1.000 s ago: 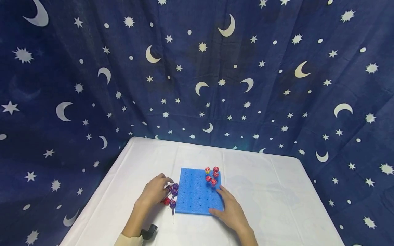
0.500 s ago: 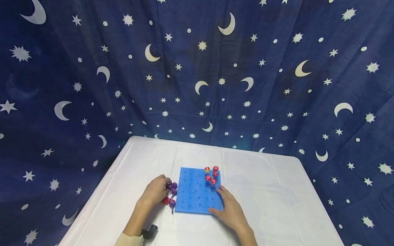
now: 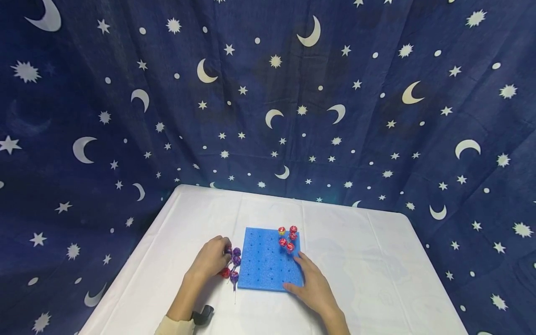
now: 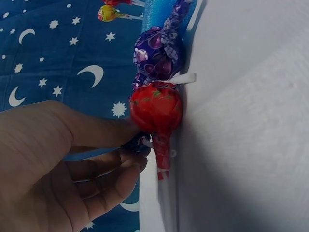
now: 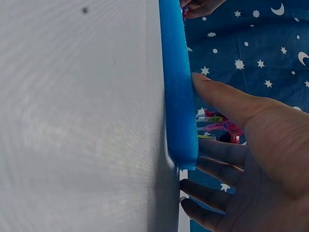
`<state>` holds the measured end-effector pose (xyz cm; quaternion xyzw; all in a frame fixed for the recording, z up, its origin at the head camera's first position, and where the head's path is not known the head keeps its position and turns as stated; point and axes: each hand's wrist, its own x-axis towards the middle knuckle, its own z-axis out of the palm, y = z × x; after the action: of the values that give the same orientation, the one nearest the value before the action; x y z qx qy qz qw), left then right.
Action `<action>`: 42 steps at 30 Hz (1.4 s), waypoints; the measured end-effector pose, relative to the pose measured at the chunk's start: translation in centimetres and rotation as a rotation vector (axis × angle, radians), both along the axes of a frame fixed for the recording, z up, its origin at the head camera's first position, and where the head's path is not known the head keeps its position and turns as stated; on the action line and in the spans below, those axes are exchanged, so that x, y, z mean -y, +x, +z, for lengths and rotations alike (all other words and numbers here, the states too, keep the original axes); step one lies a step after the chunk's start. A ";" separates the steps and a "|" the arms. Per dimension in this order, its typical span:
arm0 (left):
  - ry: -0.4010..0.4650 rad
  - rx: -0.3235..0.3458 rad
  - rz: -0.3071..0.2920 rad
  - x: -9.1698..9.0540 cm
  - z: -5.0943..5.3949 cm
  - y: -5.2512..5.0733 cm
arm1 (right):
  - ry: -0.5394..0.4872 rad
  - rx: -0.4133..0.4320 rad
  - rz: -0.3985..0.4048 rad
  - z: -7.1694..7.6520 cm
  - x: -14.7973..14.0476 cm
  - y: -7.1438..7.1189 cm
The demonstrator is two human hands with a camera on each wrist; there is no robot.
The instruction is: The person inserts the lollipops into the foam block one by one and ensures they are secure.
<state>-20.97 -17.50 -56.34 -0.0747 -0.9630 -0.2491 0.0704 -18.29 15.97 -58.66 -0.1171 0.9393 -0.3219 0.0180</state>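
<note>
My left hand (image 3: 211, 258) is at the lollipop pile left of the blue foam board (image 3: 261, 265). Thumb and forefinger pinch a purple lollipop (image 4: 137, 144), mostly hidden by the fingers. Beside them lie a red lollipop (image 4: 155, 110) and other purple lollipops (image 3: 237, 260), one with its white stick towards me. My right hand (image 3: 313, 284) rests at the board's near right corner, fingers spread and thumb on its top edge. Several lollipops (image 3: 290, 247), red ones and a red-yellow one, stand in the board's far right part. Rows of small holes cover the rest.
A white cloth (image 3: 360, 260) covers the table. Behind it and at the sides hangs a dark blue curtain (image 3: 251, 116) with moons and stars. A black band (image 3: 203, 316) is on the left wrist.
The left fingers have closed in on a purple lollipop and drawn slightly left. The right hand stays at the board, and the standing lollipops have not changed.
</note>
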 end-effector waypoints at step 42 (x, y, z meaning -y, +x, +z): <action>0.220 -0.136 0.037 -0.3 2.3 -1.3 | -0.016 0.014 -0.017 0.0 0.0 0.2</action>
<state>-22.24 -17.21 -54.05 -0.0655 -0.9240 -0.3465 0.1478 -18.12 16.00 -58.69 -0.1069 0.9376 -0.3303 0.0209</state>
